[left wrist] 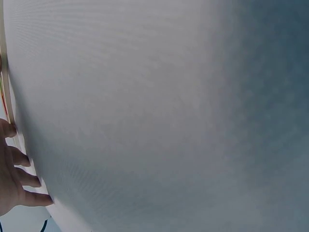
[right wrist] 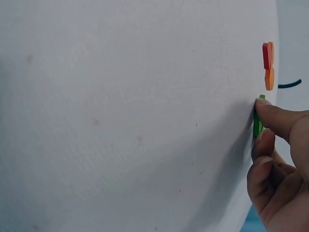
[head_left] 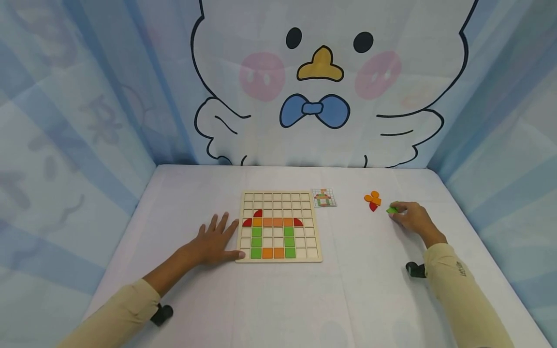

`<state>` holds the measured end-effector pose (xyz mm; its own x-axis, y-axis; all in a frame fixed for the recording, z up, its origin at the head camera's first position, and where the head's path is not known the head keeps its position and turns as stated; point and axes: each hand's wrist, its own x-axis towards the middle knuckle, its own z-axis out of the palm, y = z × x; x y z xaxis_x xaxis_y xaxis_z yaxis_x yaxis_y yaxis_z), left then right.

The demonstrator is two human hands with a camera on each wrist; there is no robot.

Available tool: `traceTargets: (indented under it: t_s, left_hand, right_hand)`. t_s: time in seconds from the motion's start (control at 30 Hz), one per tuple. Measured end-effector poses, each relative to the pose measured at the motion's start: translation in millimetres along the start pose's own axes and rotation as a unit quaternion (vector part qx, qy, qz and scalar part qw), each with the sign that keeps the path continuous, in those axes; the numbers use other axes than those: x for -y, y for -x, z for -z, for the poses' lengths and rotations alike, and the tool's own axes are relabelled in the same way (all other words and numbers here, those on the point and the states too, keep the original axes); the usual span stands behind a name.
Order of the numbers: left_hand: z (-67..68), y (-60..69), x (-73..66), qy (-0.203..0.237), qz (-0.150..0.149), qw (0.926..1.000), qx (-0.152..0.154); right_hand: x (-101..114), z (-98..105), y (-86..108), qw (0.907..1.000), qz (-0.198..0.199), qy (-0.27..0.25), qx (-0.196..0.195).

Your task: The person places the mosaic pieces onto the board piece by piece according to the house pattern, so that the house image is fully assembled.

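A wooden grid board lies flat on the table, with green, orange and red pieces set in some of its squares. My left hand is spread beside the board's left edge, its thumb touching the lower left corner. In the left wrist view, that hand shows straight fingers on the white cloth. To the right, my right hand pinches a green piece at table level. The right wrist view shows the thumb and curled index finger at the green piece; its exact shape is partly hidden.
Left of the right hand sit several loose orange pieces and a red piece. A small printed pattern card lies against the board's upper right. A curtain with a cartoon bird stands behind the table, and blue curtains flank it.
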<state>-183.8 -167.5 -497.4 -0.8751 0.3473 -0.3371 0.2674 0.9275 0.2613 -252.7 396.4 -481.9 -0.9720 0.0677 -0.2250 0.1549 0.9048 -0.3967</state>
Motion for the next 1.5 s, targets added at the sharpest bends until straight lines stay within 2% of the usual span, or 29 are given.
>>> traceTargets:
  t_s: [0.3,0.47,0.63,0.8,1.1,1.37,1.5]
  left_hand:
    - [-0.1,-1.5,0.2,-0.003,-0.002,1.0,-0.001]
    - [0.2,-1.4,-0.5,0.0,-0.001,1.0,0.002]
    - [0.0,-0.8,-0.3,0.003,-0.001,1.0,0.0]
    - [0.3,-1.0,0.0,0.001,-0.002,1.0,0.0]
    - [0.5,-2.3,0.6,-0.005,-0.001,1.0,0.002]
    - [1.0,-1.9,-0.7,0.001,-0.001,1.0,0.002]
    - [0.9,-1.5,-0.4,0.002,0.001,1.0,0.003]
  right_hand:
    - [-1,-2,1.1,0.9995,-0.022,-0.021,-0.011]
    - [-3,-3,1.5,0.9997,-0.004,-0.021,-0.016]
    - [2,-4,2.6,0.9998,0.013,-0.017,0.002]
    - [16,-7,3.2,0.9989,0.026,-0.036,0.015]
    - [52,-12,4.8,0.9914,0.098,-0.086,-0.005]
    - [85,-20,6.5,0.9853,0.119,-0.121,0.02]
    - [100,-28,4.9,0.9812,0.112,-0.153,0.033]
